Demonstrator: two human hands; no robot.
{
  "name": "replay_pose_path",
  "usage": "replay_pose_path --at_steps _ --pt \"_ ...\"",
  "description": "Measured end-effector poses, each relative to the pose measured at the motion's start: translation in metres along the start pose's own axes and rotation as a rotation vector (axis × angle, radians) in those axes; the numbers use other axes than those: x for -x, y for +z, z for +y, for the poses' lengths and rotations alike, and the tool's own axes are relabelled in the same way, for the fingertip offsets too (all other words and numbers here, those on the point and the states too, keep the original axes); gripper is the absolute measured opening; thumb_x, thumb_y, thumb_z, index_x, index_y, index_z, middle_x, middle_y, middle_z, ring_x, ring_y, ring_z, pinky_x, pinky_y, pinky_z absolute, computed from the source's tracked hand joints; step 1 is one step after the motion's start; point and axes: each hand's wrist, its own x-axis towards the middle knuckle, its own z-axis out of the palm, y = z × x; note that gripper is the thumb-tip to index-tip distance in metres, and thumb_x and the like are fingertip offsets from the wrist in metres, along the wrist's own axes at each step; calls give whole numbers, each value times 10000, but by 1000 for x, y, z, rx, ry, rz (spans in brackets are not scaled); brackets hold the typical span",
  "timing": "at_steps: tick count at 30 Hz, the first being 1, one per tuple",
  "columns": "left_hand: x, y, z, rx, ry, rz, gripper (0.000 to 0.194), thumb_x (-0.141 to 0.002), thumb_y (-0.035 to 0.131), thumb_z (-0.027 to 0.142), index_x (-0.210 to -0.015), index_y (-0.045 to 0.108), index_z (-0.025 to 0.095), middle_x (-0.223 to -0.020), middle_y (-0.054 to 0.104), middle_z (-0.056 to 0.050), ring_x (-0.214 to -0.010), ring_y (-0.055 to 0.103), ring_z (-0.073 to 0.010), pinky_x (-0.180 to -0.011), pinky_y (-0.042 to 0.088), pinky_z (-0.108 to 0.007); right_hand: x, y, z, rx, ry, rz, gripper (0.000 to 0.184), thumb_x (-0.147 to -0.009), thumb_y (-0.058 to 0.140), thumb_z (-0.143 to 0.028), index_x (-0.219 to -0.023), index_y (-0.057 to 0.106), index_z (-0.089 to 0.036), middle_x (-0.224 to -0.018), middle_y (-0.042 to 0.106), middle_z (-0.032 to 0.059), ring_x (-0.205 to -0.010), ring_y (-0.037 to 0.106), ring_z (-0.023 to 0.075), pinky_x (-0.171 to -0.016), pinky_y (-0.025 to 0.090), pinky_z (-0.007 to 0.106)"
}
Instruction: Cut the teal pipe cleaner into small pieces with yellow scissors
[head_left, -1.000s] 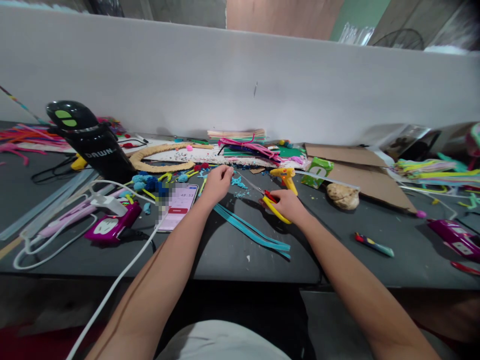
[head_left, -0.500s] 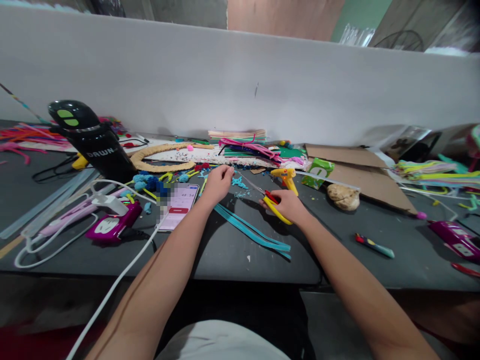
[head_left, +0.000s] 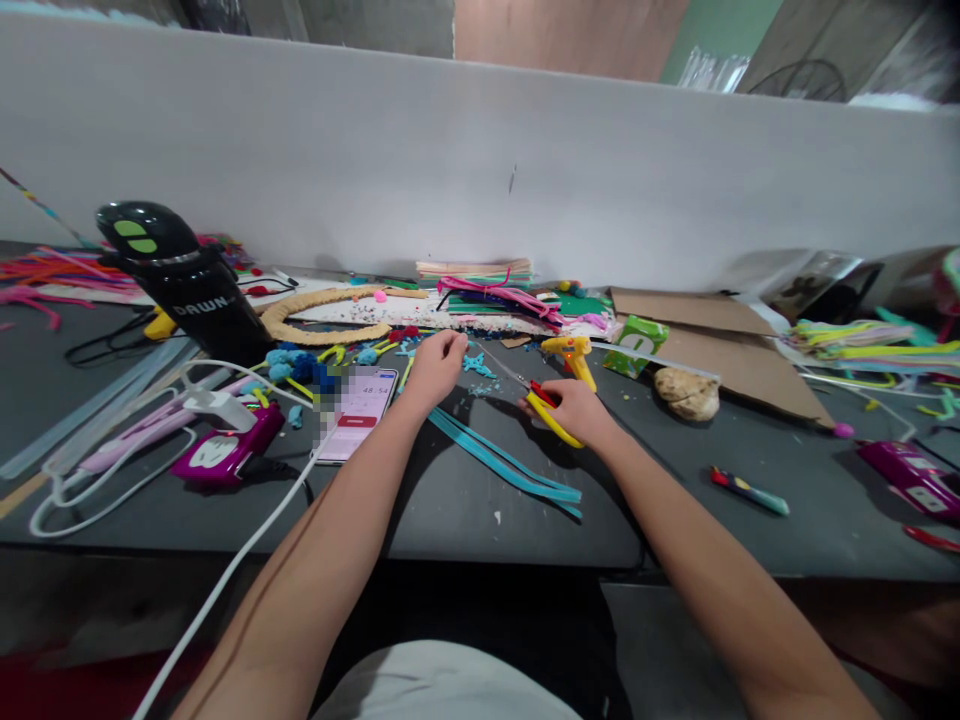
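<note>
Over the grey surface [head_left: 465, 540], little has visibly shifted: likely a pause. Your right grip [head_left: 576, 410] holds scissors [head_left: 541, 408] toward half-past ten; your left grip [head_left: 439, 368], I can't tell.

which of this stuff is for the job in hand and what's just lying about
Seemingly in use:
- scissors, in the right hand
- blue strips, near the left hand
- blue clippings, between the hands

Probably just lying about:
- phone
- black bottle
- green packet
- cardboard

Unsure: yellow glue gun, in neither hand
</note>
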Motion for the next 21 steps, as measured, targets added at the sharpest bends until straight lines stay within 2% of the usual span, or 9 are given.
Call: replay_pose_path --at_steps 8,21 --pt "2 0 0 -29 23 15 355 -904 412 421 -632 415 193 -581 401 22 -585 374 -121 -568 278 -267 3 -3 -6 6 10 13 443 -737 598 -603 -585 526 -194 -548 504 -8 -551 422 121 -518 279 255" --pt "1 1 -1 -69 30 25 374 -913 388 427 -620 403 196 -568 380 21 -584 370 -127 -571 259 -275 2 -3 -8 32 7 17 417 -739 604 -578 -593 527 -195 -561 514 -10 -559 434 121 -528 282 252"
